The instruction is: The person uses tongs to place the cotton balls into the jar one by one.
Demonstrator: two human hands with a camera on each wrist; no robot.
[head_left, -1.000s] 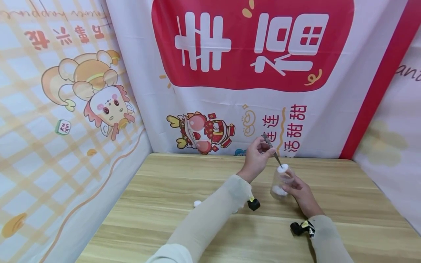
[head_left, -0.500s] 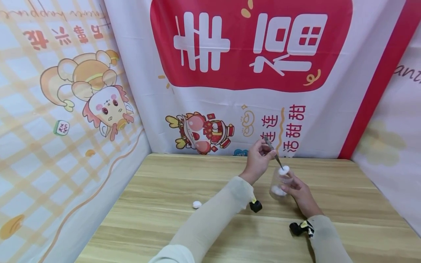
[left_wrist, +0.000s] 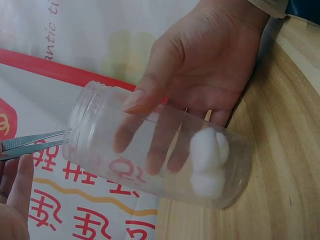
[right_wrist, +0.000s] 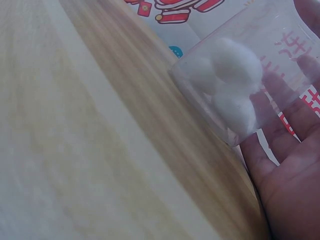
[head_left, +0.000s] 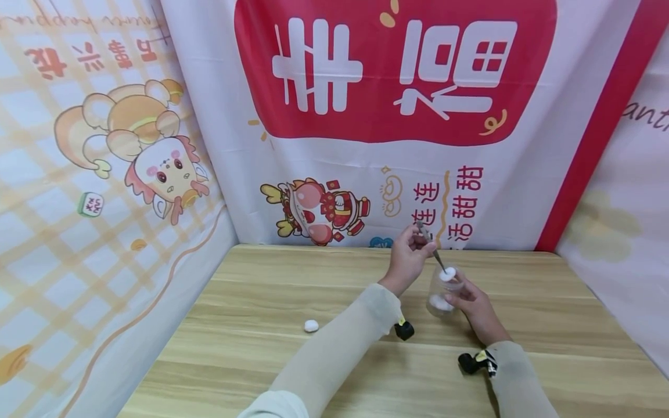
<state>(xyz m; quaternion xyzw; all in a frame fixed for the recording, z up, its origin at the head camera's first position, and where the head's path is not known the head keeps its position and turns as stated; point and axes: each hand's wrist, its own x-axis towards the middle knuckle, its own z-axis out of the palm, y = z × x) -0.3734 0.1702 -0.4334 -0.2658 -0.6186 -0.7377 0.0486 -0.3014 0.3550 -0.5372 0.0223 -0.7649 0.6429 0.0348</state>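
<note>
My left hand [head_left: 406, 261] pinches metal tweezers [head_left: 431, 247], their tips pointing down at the mouth of a clear jar [head_left: 438, 290]. A white patch shows at those tips in the head view; the left wrist view does not make out what it is. Curled round the side of the jar, my right hand [head_left: 478, 307] holds it slightly tilted. White cotton balls [left_wrist: 209, 162] lie at the jar's bottom, where the right wrist view shows them bunched together. Another cotton ball [head_left: 311, 326] rests on the table, left of my left forearm.
The wooden table [head_left: 251, 360] reaches back to a printed cloth [head_left: 324, 215] hanging behind it. Printed cloths also hang at the left and right. A small black camera [head_left: 404, 330] is on my left wrist and another black camera [head_left: 473, 363] on my right.
The head view has shifted slightly. The tweezers' tips are a little lower at the jar's mouth. More of the cotton ball on the table shows beside my left forearm. Both hands keep their holds.
</note>
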